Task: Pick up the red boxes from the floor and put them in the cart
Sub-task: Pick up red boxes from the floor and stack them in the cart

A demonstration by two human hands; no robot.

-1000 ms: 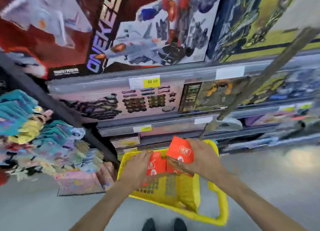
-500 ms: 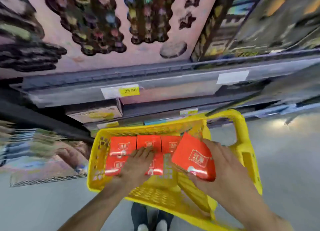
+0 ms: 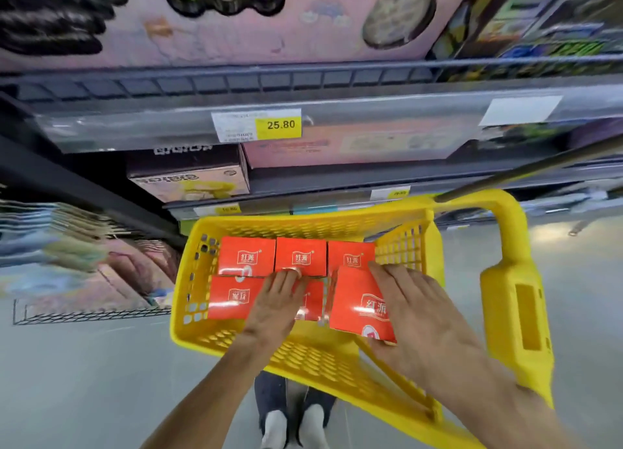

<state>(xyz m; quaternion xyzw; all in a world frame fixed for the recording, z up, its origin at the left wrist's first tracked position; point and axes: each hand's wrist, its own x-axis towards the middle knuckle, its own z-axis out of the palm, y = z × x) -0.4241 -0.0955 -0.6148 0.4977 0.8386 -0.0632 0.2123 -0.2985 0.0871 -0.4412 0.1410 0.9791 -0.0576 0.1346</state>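
A yellow plastic cart stands on the floor in front of me. Several red boxes with white labels lie flat inside it, three in the far row and more in the near row. My right hand holds one red box at the near right of the cart, tilted, fingers spread over its right side. My left hand rests flat on a red box in the middle of the near row and hides most of it.
Store shelves with toy boxes and a yellow price tag rise right behind the cart. A wire rack with packets sits low on the left. My shoes show under the cart. Grey floor lies on both sides.
The view has dropped closer to the cart. My right hand has lowered its red box from above the rim into the cart's near right corner. My left hand stays on the middle box.
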